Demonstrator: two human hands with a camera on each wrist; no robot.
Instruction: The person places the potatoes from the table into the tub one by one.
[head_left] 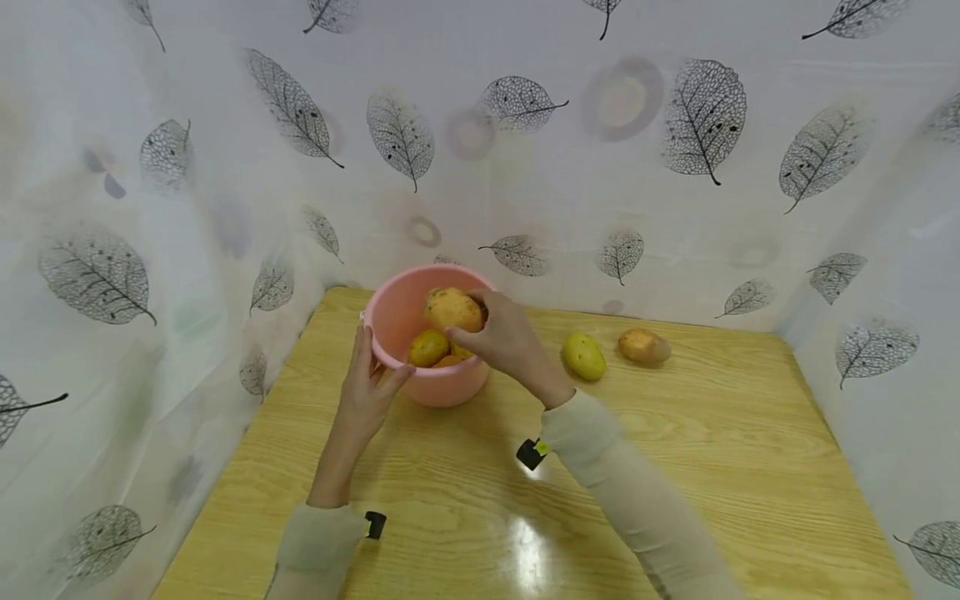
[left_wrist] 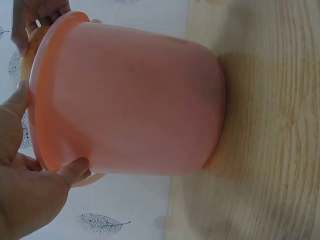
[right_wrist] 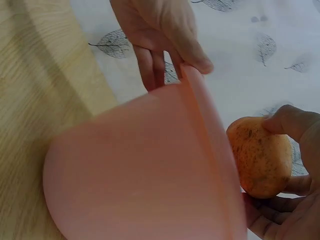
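Note:
A pink plastic bucket (head_left: 442, 390) stands on the wooden table. My left hand (head_left: 363, 400) grips its rim at the left, thumb and fingers on either side of the edge, as the left wrist view shows. Over the bucket's mouth, my right hand (head_left: 513, 340) holds a brownish-yellow potato (head_left: 453, 308) between thumb and fingers. In the right wrist view this potato (right_wrist: 262, 157) appears speckled, just beside the rim. Inside the bucket lie more potatoes (head_left: 428, 348), partly hidden by the near wall and the held one.
Right of the bucket, a greenish-yellow potato (head_left: 584, 357) and a browner potato (head_left: 643, 346) lie on the table (head_left: 720, 450). A pale curtain with leaf prints (head_left: 517, 192) hangs close behind the table and along its sides.

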